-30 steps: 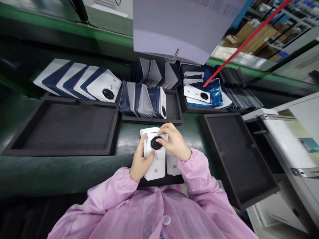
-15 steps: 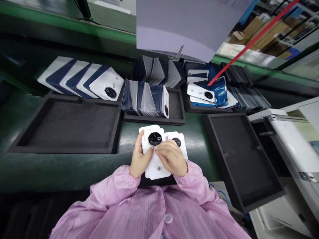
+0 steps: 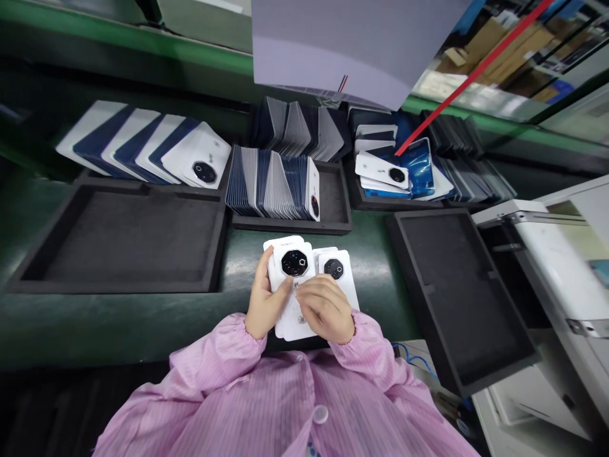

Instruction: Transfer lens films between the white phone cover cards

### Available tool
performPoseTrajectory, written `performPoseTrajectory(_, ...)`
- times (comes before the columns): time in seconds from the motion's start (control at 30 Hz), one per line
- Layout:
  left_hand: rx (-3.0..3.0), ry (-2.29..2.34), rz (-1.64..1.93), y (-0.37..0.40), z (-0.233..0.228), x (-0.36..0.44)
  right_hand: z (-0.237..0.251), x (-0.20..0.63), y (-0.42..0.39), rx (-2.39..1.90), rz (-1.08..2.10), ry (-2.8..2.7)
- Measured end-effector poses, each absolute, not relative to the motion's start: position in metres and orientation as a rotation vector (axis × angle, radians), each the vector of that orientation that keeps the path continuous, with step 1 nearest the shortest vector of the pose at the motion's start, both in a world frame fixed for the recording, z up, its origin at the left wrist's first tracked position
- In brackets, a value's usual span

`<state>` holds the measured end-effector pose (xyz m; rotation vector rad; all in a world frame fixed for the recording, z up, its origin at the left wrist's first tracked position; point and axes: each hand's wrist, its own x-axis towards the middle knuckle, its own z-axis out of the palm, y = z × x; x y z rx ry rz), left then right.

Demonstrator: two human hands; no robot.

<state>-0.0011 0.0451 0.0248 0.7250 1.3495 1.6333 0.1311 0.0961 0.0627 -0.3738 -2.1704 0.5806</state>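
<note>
1. Head view: left hand (image 3: 264, 304) holds a pile of white panels (image 3: 291, 320), thumb on the top face, forefinger along the left side.
2. Pile lies by the middle of the near edge of the tabletop (image 3: 143, 327), panels out of line with each other. Cannot tell whether it rests there or is lifted.
3. Right hand (image 3: 327, 308) over the top panel, nearer the body than its black camera window (image 3: 294, 263). Fingertips bunched narrow; cannot tell if anything is between them.
4. Second pile (image 3: 349, 285) just to the right, partly hidden by the right hand.
5. Risk: uneven, smooth-looking panels; a loosened left grip may let some slide off the near edge.
6. Risk: fingertips straying onto the window could smudge it.
7. Risk: right sleeve (image 3: 375, 339) sits near the second pile; an outward swing might scatter it.
8. Beyond, middle tray (image 3: 333, 227) holds leaning panels (image 3: 273, 184); bumping its near edge could topple them.
</note>
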Motion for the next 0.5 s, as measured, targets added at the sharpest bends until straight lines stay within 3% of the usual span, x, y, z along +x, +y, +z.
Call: performPoseTrajectory(0.5,0.758,1.378,1.58,0.045,0.02,-0.0021,0.0588,0.1305,0.0937,-0.384,0.66,-2.153)
